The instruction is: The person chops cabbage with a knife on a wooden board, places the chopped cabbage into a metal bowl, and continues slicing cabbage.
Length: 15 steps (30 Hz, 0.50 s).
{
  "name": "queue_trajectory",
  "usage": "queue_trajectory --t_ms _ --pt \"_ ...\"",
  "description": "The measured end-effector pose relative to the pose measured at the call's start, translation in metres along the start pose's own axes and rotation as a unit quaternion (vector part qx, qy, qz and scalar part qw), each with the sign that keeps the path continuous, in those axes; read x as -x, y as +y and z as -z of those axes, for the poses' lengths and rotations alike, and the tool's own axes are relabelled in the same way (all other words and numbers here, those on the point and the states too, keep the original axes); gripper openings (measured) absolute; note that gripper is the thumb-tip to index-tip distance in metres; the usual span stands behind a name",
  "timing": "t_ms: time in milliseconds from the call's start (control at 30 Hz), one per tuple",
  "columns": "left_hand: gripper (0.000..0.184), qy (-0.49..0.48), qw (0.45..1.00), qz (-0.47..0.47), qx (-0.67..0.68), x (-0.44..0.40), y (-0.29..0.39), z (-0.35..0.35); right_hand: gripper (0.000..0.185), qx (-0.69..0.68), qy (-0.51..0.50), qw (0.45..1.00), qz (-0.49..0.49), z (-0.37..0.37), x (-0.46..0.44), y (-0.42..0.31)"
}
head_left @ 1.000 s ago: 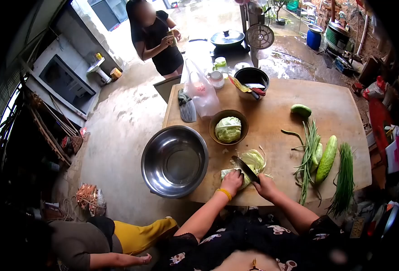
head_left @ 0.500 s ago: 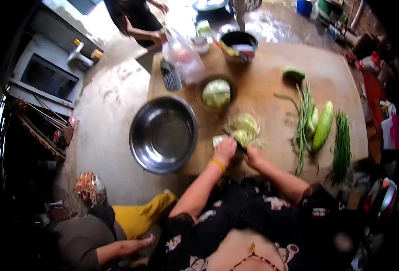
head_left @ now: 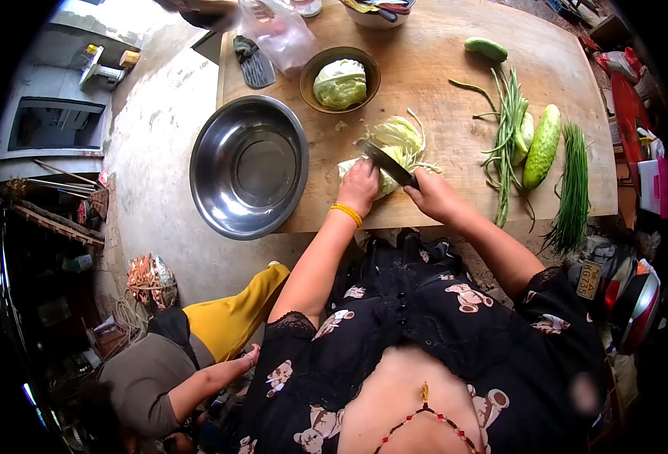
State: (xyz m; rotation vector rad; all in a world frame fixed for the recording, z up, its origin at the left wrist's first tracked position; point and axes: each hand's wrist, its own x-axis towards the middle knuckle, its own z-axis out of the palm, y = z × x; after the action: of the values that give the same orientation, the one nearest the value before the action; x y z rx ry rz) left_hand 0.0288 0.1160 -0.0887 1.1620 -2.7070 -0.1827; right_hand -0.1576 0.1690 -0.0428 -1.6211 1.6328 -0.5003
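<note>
My left hand (head_left: 359, 187), with a yellow band at the wrist, is closed over a pale green piece of cabbage (head_left: 344, 168) near the table's front edge. In my right hand (head_left: 434, 197) is a kitchen knife (head_left: 388, 163), gripped by the handle. Its dark blade slants up and left beside my left fingertips, over the cabbage. Shredded cabbage (head_left: 398, 136) lies loose just beyond the blade. Behind that, a larger cabbage chunk (head_left: 340, 85) sits in a brown bowl (head_left: 308, 98).
A large steel basin (head_left: 198, 170) stands at the table's left edge. To the right lie long beans (head_left: 506, 121), a pale green cucumber (head_left: 542, 147), green chives (head_left: 571, 189) and a dark green vegetable (head_left: 486, 49). A plastic bag (head_left: 277, 34) is at the back. Another person (head_left: 149, 371) bends low at left.
The view has tilted, so the table and everything on it appear higher. The knife blade, mostly hidden behind my left hand before, now shows broadly beside it.
</note>
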Motion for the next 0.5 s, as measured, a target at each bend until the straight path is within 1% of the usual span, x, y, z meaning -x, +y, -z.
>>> queue_trajectory --t_ms 133,200,233,267,300,333,367,433,467,500 --pt "0.03 0.001 1.0 0.001 -0.006 0.003 0.0 -0.002 0.027 0.024 -0.005 0.999 -0.021 -0.011 -0.001 -0.002" --pt "0.025 0.022 1.0 -0.001 0.005 0.0 0.0 -0.003 0.028 0.054 -0.013 0.998 -0.043 -0.022 -0.005 -0.001" --pt "0.025 0.023 1.0 -0.002 0.0 -0.002 -0.002 -0.001 0.029 0.054 -0.003 0.997 -0.05 -0.044 -0.01 0.007" --pt "0.024 0.045 0.999 -0.006 0.013 -0.001 0.0 -0.002 0.029 0.061 0.003 0.997 -0.048 -0.054 -0.009 0.021" --pt "0.023 0.065 0.998 -0.01 0.023 0.001 0.0 -0.002 0.029 0.066 0.01 0.997 -0.043 -0.058 -0.008 0.021" --pt "0.052 0.036 0.999 -0.023 0.002 0.007 -0.003 0.001 0.029 0.064 0.012 0.997 -0.038 -0.061 -0.009 0.023" --pt "0.052 0.036 0.999 -0.023 0.002 0.007 -0.003 0.0 0.028 0.058 0.026 0.997 -0.037 -0.065 -0.007 0.028" --pt "0.037 0.108 0.993 -0.049 -0.019 0.007 -0.001 0.006 0.028 0.049 0.04 0.997 -0.035 -0.073 -0.003 0.036" --pt "0.037 0.109 0.993 -0.049 -0.019 0.005 -0.004 0.0 0.027 0.032 0.05 0.998 -0.03 -0.075 -0.005 0.042" --pt "0.03 0.037 0.999 -0.018 -0.035 0.003 -0.006 -0.006 0.027 0.015 0.06 0.998 -0.024 -0.072 -0.005 0.042"
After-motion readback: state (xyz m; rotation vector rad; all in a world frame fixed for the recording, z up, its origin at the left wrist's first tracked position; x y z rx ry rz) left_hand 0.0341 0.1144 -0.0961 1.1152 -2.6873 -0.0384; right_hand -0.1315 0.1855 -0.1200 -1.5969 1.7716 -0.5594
